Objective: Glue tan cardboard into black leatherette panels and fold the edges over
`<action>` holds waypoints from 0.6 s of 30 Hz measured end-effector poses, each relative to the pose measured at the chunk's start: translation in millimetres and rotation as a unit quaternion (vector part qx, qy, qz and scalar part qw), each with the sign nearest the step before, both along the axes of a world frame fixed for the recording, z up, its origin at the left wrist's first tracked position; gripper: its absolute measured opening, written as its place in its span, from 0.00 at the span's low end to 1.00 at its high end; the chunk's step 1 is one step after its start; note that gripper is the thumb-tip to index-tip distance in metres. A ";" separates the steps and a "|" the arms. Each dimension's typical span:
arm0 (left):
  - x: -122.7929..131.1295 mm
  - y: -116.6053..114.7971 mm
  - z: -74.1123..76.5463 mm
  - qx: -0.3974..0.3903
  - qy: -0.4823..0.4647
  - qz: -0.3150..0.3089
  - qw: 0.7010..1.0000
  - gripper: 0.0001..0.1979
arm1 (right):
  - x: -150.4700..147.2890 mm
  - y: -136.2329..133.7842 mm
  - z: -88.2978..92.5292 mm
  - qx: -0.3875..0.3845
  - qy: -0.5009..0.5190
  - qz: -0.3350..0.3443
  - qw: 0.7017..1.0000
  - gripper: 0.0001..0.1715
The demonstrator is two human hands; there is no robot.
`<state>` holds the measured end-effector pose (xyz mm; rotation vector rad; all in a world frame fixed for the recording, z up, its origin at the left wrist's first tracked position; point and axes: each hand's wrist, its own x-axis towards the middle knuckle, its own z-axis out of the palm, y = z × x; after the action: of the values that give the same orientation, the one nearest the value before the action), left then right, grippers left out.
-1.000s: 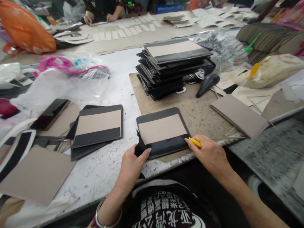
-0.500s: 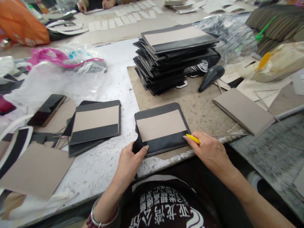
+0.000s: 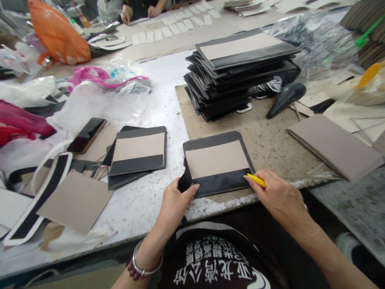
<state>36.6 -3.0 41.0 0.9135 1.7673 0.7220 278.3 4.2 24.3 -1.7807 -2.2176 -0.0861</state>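
A black panel with a beige strip across it (image 3: 219,158) lies flat near the table's front edge. My left hand (image 3: 177,196) grips its near left corner, thumb on top, where a black flap (image 3: 185,176) curls up. In my right hand (image 3: 278,194) is a yellow pointed tool (image 3: 257,180), pen-like, its far end hidden by the fingers. That hand rests at the panel's near right corner, fingertips touching the black band. To the left lie similar black and beige panels (image 3: 138,150), one over another.
Behind the panel rises a tall stack of black panels (image 3: 240,50). A black teardrop-shaped object (image 3: 287,98) and beige boards (image 3: 333,142) lie right. Left are a phone (image 3: 87,134), a beige sheet (image 3: 76,200) and plastic bags (image 3: 102,100). Another person's hands (image 3: 155,11) work across the table.
The whole view has shifted, so things sit further right in the picture. Both hands keep their places on the panel, and the yellow tool stays in my right hand.
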 end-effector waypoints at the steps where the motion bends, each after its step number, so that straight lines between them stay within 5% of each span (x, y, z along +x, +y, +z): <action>1: 0.0 -0.2 0.1 0.004 -0.002 0.001 1.000 0.10 | 0.1 0.2 -0.8 0.003 0.001 -0.001 1.000 0.27; 7: -1.2 -2.4 -1.4 -0.004 -0.028 0.025 0.999 0.16 | -0.9 -0.3 -2.4 0.000 0.009 -0.002 1.000 0.27; 18: -4.2 3.8 -7.0 -0.005 0.085 -0.083 0.993 0.14 | -1.4 -0.5 -1.0 -0.025 -0.003 -0.027 0.999 0.30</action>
<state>32.3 0.8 34.1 1.1288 1.8139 0.5403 276.8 3.7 23.3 -1.8694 -2.1941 -0.0479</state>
